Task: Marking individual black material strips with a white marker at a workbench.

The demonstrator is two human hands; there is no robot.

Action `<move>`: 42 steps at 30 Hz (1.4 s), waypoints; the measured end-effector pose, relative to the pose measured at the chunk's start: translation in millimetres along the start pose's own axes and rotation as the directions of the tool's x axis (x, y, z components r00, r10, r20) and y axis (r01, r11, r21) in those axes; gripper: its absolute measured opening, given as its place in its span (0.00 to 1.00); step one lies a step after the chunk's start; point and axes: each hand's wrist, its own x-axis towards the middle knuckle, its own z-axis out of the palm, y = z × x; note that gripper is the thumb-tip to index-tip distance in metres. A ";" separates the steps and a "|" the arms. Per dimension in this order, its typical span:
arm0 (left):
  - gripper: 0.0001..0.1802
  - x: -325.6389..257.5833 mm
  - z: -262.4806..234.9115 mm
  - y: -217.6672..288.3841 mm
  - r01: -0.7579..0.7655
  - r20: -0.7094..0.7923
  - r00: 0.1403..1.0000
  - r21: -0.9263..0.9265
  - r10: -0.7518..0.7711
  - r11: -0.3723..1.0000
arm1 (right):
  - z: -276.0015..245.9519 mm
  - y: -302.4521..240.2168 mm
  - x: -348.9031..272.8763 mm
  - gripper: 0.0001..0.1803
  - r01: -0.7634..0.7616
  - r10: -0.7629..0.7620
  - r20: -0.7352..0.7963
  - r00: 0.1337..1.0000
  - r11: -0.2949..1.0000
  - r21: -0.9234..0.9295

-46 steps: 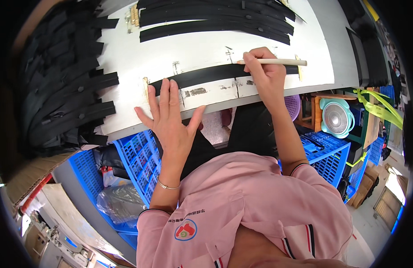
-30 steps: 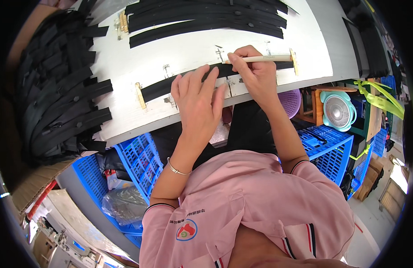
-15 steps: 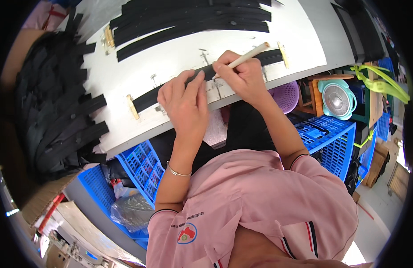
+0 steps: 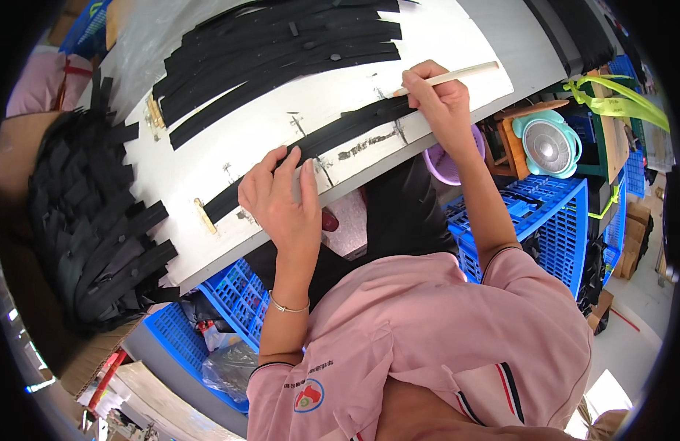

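Observation:
A long black fabric strip (image 4: 344, 131) lies slantwise along the near side of a white board (image 4: 230, 143) with dark marks drawn on it. My left hand (image 4: 281, 197) rests on the left part of this strip, its fingers spread and bent slightly, holding nothing. Farther right, my right hand (image 4: 441, 103) is closed around a white pencil (image 4: 469, 71). The pencil's tip points left, close to the far edge of the strip; whether it touches the fabric I cannot tell. My right fingers partly cover the strip's right end.
More black strips (image 4: 281, 55) lie side by side farther back on the board. At the left, a cardboard box (image 4: 16, 140) holds a heap of black strips (image 4: 97, 213). Below the table edge stand blue crates (image 4: 531, 213), a purple basket (image 4: 446, 165) and a teal fan (image 4: 549, 145).
My right hand has moved right along the strip with the pencil, now held flatter. My left hand stays on the strip with its fingers spread. The whole view has shifted and turned slightly.

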 end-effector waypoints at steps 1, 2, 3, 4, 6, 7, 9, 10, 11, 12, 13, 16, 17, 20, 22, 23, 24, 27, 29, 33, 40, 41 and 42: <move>0.13 3.6 1.8 6.6 -0.008 -0.003 1.000 -0.017 0.008 1.000 | 1.4 2.1 -0.1 0.10 0.036 -0.035 0.014 0.999 0.999 -0.032; 0.13 7.7 4.6 14.3 -0.017 -0.005 1.000 -0.035 0.017 0.999 | 2.2 3.6 -0.3 0.11 0.071 -0.070 0.029 0.997 0.995 -0.064; 0.13 12.3 8.4 20.9 -0.020 -0.001 1.000 -0.030 0.020 0.999 | 4.0 4.3 -0.2 0.11 0.069 -0.068 0.025 0.997 0.996 -0.059; 0.14 18.1 14.9 29.1 -0.056 0.025 0.998 -0.097 0.058 0.994 | 4.7 3.6 0.1 0.11 0.074 -0.073 0.031 0.997 0.997 -0.038; 0.13 29.6 31.2 42.9 -0.121 0.045 0.990 -0.207 0.133 0.971 | 5.7 4.5 0.3 0.11 0.078 -0.077 0.033 0.996 0.997 -0.017; 0.13 34.6 40.9 46.3 -0.123 0.046 0.990 -0.207 0.136 0.970 | 5.9 5.7 0.3 0.11 0.080 -0.080 0.041 0.996 0.997 -0.006; 0.13 42.3 58.9 50.4 -0.163 0.069 0.980 -0.270 0.188 0.949 | 6.1 6.2 0.8 0.11 0.082 -0.082 0.046 0.996 0.997 0.004; 0.12 44.2 63.9 52.1 -0.157 0.080 0.980 -0.260 0.183 0.953 | 6.3 5.9 0.9 0.10 0.080 -0.079 0.049 0.996 0.997 -0.013; 0.12 44.3 65.7 53.1 -0.158 0.081 0.979 -0.260 0.185 0.952 | 6.6 5.9 1.1 0.10 0.078 -0.077 0.054 0.996 0.996 -0.030; 0.12 44.0 66.9 54.4 -0.157 0.077 0.981 -0.233 0.179 0.960 | 6.6 6.8 0.7 0.10 0.076 -0.075 0.049 0.996 0.997 -0.031; 0.12 43.7 67.8 55.5 -0.156 0.073 0.982 -0.205 0.174 0.966 | 6.7 8.4 0.6 0.10 0.066 -0.061 0.058 0.996 0.995 -0.073; 0.12 42.5 69.4 55.2 -0.143 0.063 0.985 -0.212 0.160 0.967 | 5.9 11.8 0.7 0.10 0.075 -0.065 0.067 0.996 0.986 -0.149; 0.12 42.4 69.4 55.0 -0.145 0.063 0.985 -0.211 0.161 0.967 | 6.0 12.2 0.8 0.09 0.095 -0.083 0.071 0.994 0.978 -0.186; 0.11 41.3 69.2 55.6 -0.139 0.062 0.986 -0.207 0.155 0.968 | 9.1 10.1 0.9 0.11 0.118 -0.116 0.023 0.993 0.975 -0.191; 0.11 41.2 70.0 55.5 -0.143 0.051 0.986 -0.206 0.157 0.968 | 6.7 7.2 -1.7 0.10 0.099 -0.097 0.021 0.995 0.990 -0.101; 0.11 40.7 70.2 55.1 -0.144 0.048 0.986 -0.205 0.157 0.968 | 5.3 5.9 -3.0 0.10 0.076 -0.076 0.020 0.997 0.997 -0.012; 0.11 40.3 71.2 55.1 -0.142 0.043 0.987 -0.203 0.154 0.969 | 3.4 7.2 -3.7 0.10 0.079 -0.079 0.019 0.997 0.997 -0.012; 0.11 39.2 73.6 55.9 -0.142 0.031 0.988 -0.206 0.151 0.968 | -0.8 15.6 -3.1 0.10 0.096 -0.101 0.104 0.989 0.994 0.052; 0.11 40.0 75.0 55.5 -0.142 0.026 0.988 -0.208 0.151 0.968 | -2.2 17.2 -1.1 0.10 0.099 -0.095 0.128 0.987 0.995 -0.022; 0.11 40.9 74.5 50.2 -0.128 0.025 0.990 -0.210 0.136 0.969 | 1.2 17.8 2.6 0.10 0.177 -0.156 0.153 0.976 0.975 -0.136; 0.29 19.2 56.7 55.7 -0.187 0.096 0.976 -0.079 0.194 0.979 | -12.1 18.4 -2.6 0.11 0.025 -0.024 0.053 0.998 1.000 -0.003; 0.30 11.6 52.5 52.7 -0.176 0.136 0.974 -0.045 0.180 0.983 | -6.6 23.0 -2.4 0.10 -0.025 0.026 -0.016 1.000 0.997 0.073; 0.30 3.5 49.8 50.4 -0.175 0.164 0.969 -0.061 0.183 0.983 | -7.3 25.5 -3.5 0.09 0.027 -0.016 -0.063 0.998 0.985 0.171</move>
